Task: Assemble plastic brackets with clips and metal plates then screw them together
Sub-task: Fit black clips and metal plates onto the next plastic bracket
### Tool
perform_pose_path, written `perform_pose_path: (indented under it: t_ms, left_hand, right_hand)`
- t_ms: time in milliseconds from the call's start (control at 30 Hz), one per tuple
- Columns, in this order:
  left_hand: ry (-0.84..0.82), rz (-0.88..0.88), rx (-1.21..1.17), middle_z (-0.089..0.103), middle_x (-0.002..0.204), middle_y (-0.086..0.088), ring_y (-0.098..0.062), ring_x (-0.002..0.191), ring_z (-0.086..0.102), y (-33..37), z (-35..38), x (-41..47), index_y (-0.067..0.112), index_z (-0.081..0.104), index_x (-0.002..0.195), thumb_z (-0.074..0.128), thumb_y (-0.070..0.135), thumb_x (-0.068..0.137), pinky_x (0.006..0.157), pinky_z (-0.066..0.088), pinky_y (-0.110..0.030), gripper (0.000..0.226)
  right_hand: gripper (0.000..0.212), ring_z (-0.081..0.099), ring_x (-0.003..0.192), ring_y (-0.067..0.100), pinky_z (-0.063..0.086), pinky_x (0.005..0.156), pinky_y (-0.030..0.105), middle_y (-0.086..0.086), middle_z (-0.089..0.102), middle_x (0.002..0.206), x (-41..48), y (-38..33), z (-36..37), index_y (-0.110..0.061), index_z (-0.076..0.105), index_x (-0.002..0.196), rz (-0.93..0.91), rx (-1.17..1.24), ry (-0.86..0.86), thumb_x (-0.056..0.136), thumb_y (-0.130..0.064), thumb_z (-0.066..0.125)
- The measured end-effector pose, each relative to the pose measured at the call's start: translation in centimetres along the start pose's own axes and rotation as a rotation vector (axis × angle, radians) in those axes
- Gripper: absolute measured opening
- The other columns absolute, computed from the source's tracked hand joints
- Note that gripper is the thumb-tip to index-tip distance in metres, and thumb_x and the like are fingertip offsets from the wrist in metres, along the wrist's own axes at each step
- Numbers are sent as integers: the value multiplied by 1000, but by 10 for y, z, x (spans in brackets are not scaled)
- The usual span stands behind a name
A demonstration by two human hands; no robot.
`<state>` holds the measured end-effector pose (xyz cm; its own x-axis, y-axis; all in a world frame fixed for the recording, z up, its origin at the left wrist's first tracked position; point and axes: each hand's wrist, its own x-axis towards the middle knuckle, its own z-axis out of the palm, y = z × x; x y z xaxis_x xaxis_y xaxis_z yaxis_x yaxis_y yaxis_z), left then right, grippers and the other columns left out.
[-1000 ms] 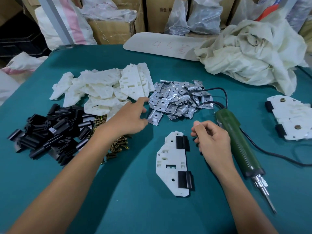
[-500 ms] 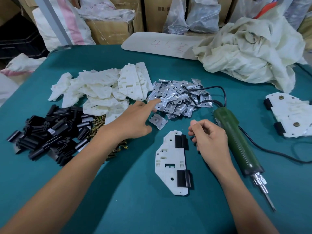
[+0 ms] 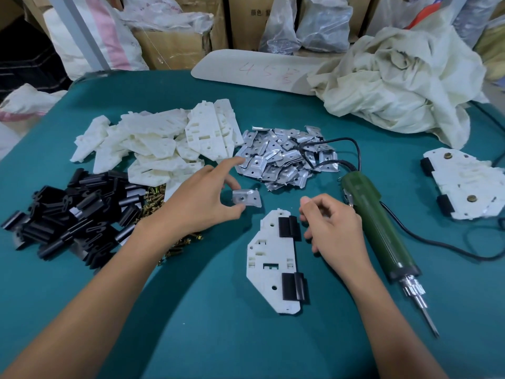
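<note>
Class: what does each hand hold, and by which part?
The left hand pinches one metal plate by its left end. The right hand is curled; whether it holds anything cannot be told.

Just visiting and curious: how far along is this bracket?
Done: both clips sit on the bracket; finished ones lie far right. In hand: the left hand pinches one plate. Left: fitting plates, driving screws; the driver lies untouched.

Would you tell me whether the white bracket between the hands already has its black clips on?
On: the bracket carries an upper clip and a lower clip on its right edge.
</note>
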<state>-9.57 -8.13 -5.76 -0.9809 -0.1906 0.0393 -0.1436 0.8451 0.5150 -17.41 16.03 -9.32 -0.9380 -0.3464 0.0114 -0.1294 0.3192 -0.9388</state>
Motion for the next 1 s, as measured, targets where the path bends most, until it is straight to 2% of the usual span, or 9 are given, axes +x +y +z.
perform_pose_path:
  t_ms: [67,133,233,333,433,633,833,900,1000]
  left_hand:
    - [26,19,-122,61,106,27,-1,105,48,8,-2,-9,47,28,146,76,43,78,87,37,-17,83]
    - [-2,57,-177,60,108,29,-1,107,48,19,-2,-16,53,25,145,74,46,76,89,37,-15,85]
    - [-70,105,-111,58,108,29,-1,107,46,33,5,-21,56,18,145,69,53,74,93,42,-27,87]
    - [-93,94,-83,57,108,27,-3,105,45,38,13,-20,51,19,147,71,47,76,93,45,-38,88]
    - [-97,85,-107,59,108,26,-5,105,45,38,20,-19,50,22,148,74,43,77,94,45,-40,88]
    - [-106,88,-144,60,110,28,-4,108,46,39,27,-22,53,22,148,75,41,79,96,43,-38,88]
    - [-52,83,-172,60,108,28,-2,109,47,37,28,-25,55,26,147,75,43,78,94,41,-29,85]
    - [-26,86,-186,61,109,28,-4,108,48,36,29,-26,55,28,146,74,44,77,91,41,-28,83]
    - [21,91,-217,63,111,28,-6,107,51,36,32,-30,54,32,144,73,45,76,91,44,-30,80]
  right_hand:
    - [20,55,43,10,43,38,27,-2,70,65,0,1,0,-31,65,81,40,24,-35,98,-39,61]
    - [16,55,42,10,43,37,25,-2,71,64,1,2,-1,-34,63,83,54,18,-60,99,-37,61]
    - [17,56,41,10,45,37,24,-3,71,64,1,3,-1,-35,64,82,56,-12,-85,99,-35,60]
    - [18,56,42,9,46,37,24,-4,69,62,1,3,-2,-33,67,82,63,-13,-101,99,-32,60]
    - [18,60,47,10,47,39,25,-4,68,63,2,4,-2,-30,71,82,87,9,-115,97,-32,61]
    - [26,64,51,12,49,43,26,-4,67,64,1,3,-2,-27,75,82,127,75,-153,83,-48,60]
    - [10,72,64,20,59,63,29,6,74,74,3,1,-5,-24,78,84,215,240,-252,91,-21,71]
    - [12,70,65,20,58,64,27,10,75,75,2,-2,-7,-22,76,85,237,290,-286,92,-13,73]
    - [7,68,65,19,57,64,27,13,76,76,1,-5,-8,-17,71,92,234,304,-310,90,-12,76]
